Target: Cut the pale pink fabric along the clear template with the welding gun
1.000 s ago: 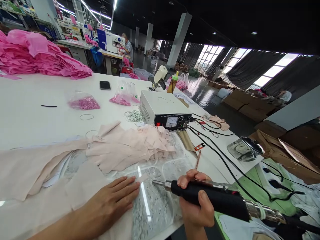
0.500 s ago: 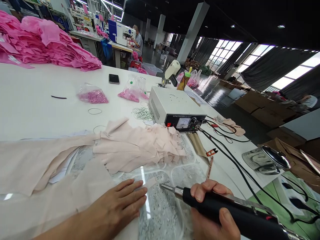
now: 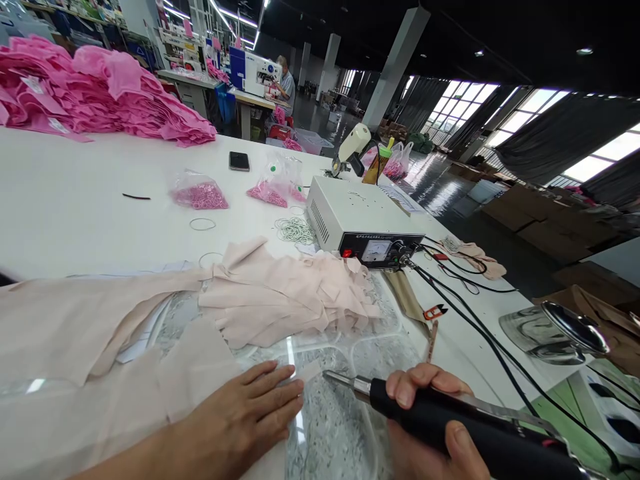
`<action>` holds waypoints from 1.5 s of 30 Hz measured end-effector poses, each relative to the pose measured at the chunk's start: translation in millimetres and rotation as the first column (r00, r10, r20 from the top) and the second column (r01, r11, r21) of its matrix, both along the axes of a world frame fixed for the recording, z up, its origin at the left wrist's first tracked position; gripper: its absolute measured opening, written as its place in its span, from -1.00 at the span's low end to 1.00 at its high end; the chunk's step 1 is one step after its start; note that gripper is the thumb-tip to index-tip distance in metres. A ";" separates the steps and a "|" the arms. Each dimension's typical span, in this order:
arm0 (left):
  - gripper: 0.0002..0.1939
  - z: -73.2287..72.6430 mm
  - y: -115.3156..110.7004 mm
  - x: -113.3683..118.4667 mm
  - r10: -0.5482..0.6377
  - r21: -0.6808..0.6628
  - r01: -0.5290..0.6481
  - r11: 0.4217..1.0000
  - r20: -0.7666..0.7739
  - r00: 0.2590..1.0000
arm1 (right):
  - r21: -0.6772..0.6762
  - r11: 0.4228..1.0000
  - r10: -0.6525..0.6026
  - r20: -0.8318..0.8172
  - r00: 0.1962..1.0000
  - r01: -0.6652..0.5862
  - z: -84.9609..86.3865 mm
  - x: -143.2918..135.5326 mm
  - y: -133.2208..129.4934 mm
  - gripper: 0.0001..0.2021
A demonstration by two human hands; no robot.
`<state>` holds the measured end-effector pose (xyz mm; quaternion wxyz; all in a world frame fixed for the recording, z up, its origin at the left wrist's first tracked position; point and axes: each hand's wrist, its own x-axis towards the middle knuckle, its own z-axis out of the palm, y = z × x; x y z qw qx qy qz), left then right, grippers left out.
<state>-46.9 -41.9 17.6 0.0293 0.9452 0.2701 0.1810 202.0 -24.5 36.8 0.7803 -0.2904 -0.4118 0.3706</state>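
Left hand [image 3: 250,415]: my fingers lie flat, grasping nothing, pressing the thin pale-pink fabric [image 3: 197,363] onto the glossy grey marbled surface [image 3: 333,433], likely against slipping | Right hand [image 3: 417,453]: fingers clenched round the black cylindrical metal-tipped tool [image 3: 450,420], slanted, probably for control, its point just beside the fabric's narrow end

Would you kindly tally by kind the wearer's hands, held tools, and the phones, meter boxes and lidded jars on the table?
Left hand, right hand: 2
Held tool: 1
Phone: 1
Meter box: 1
Lidded jar: 1
Total: 6
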 end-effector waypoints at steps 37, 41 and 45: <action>-0.68 -2.9 -0.3 1.6 -0.004 -0.017 0.004 1.000 0.022 1.000 | -0.016 0.997 -0.071 0.134 0.988 0.074 5.8 -9.4 7.5 -0.87; -0.67 -2.8 0.4 1.7 -0.008 -0.009 0.008 1.000 0.004 1.000 | -0.035 0.995 -0.086 0.115 0.990 0.091 4.7 -10.7 8.2 -0.86; -0.66 -0.3 1.3 1.6 -0.016 -0.008 0.016 1.000 0.008 1.000 | -0.028 0.996 -0.080 0.101 0.992 0.084 4.3 -10.5 7.7 -0.85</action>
